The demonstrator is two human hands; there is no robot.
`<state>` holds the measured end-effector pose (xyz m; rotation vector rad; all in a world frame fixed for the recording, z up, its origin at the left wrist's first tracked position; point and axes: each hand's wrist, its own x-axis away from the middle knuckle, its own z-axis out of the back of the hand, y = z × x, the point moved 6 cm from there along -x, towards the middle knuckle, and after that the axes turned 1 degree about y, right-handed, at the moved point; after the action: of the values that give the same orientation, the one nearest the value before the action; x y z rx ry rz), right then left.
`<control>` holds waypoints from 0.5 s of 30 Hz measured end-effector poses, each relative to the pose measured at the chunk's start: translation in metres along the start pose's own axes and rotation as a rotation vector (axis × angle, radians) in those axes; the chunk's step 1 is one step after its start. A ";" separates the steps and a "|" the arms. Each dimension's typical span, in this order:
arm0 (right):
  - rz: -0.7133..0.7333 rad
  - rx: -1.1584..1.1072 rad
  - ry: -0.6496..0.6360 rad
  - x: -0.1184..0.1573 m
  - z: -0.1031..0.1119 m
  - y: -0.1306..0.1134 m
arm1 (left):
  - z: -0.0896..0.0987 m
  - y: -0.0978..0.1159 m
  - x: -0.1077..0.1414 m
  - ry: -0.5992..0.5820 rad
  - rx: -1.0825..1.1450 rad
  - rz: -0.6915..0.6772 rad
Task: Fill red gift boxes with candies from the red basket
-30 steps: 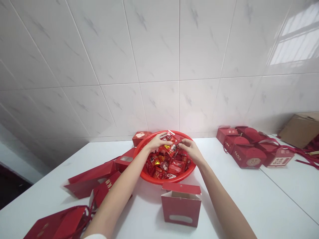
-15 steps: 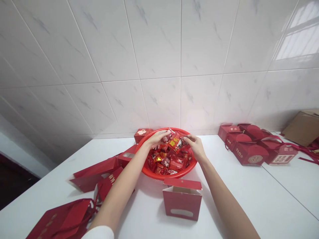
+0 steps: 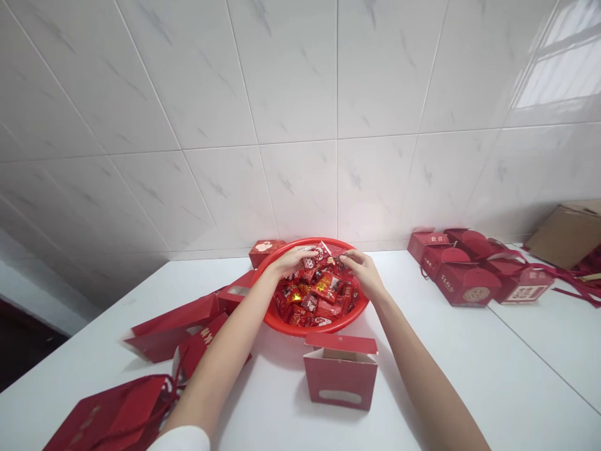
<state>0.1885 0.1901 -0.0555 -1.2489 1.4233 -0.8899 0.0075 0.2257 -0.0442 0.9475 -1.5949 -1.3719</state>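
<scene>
A round red plastic basket holds a heap of wrapped candies, mostly red with some gold. Over its back left part, my left hand is closed on a red candy packet with white lettering. Across from it, my right hand pinches with thumb and forefinger above the back right of the heap. A small dark red wrapped piece shows at those fingertips. In front of the basket stands a red gift box with its top flap raised and its inside partly visible.
Red paper gift bags lie at the left, partly behind my left forearm. A small red box sits behind the basket. Several closed red boxes cluster at the right, near red ribbons and a brown cardboard box. A tiled wall bounds the back.
The red packet at my left hand is now more upright and exposed. A yellow-and-red candy between my hands has dropped lower onto the heap. The view has shifted slightly.
</scene>
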 end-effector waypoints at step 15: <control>-0.203 -0.166 -0.036 0.005 -0.017 0.013 | -0.017 0.015 0.005 0.064 -0.412 -0.249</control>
<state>0.1692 0.1863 -0.0654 -1.5485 1.3814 -0.8932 0.0201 0.2164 -0.0273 0.9433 -1.1097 -1.7394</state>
